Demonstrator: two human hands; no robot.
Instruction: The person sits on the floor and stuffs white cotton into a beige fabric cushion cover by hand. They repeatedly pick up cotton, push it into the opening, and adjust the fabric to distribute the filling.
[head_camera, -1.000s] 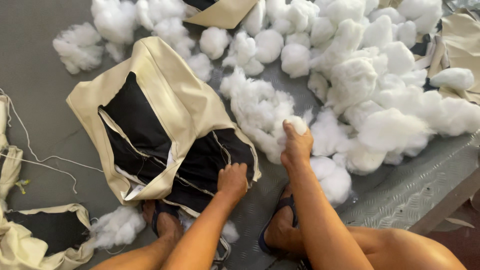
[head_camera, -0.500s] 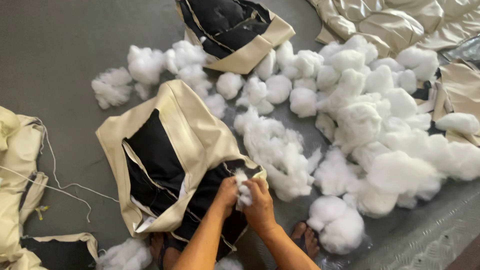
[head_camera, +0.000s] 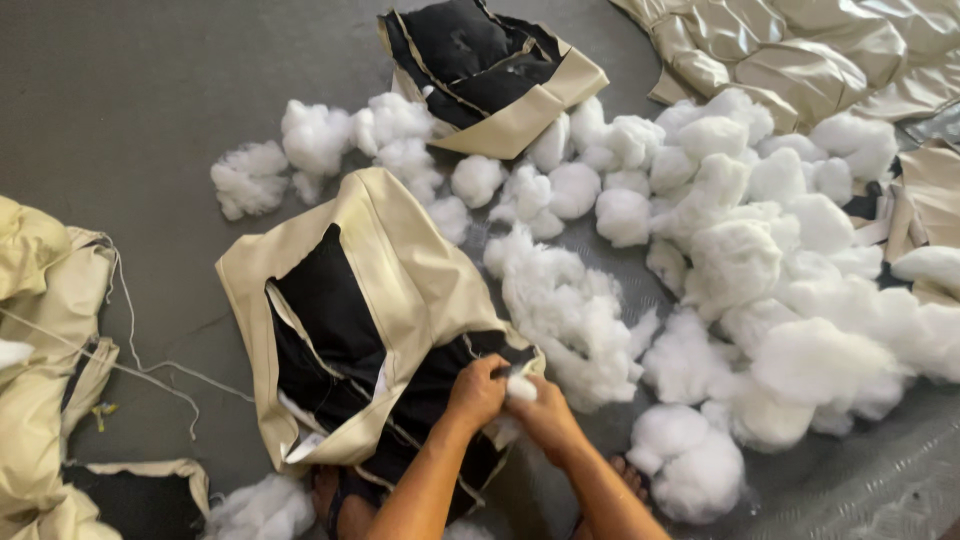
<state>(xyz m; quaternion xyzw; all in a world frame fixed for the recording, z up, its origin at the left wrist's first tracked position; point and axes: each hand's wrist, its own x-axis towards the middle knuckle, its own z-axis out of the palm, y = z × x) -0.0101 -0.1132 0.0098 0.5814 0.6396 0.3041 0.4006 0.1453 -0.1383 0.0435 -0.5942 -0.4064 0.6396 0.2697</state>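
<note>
Hands (head_camera: 510, 395) now press stuffing (head_camera: 521, 388) into cover (head_camera: 400, 270) (cream-black).

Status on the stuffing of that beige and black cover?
Done: little that shows; the beige and black cover lies mostly flat on the floor. In hand: left hand and right hand meet at its open edge, pressing in a white tuft. Left: the big fibrefill pile is unused, and a second cover plus beige covers lie apart.

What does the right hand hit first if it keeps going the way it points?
The right hand points up and left, pressing a small white stuffing wad toward the left hand. Beyond these lies the opening of the cream and black fabric cover. Depth is unclear.
</note>
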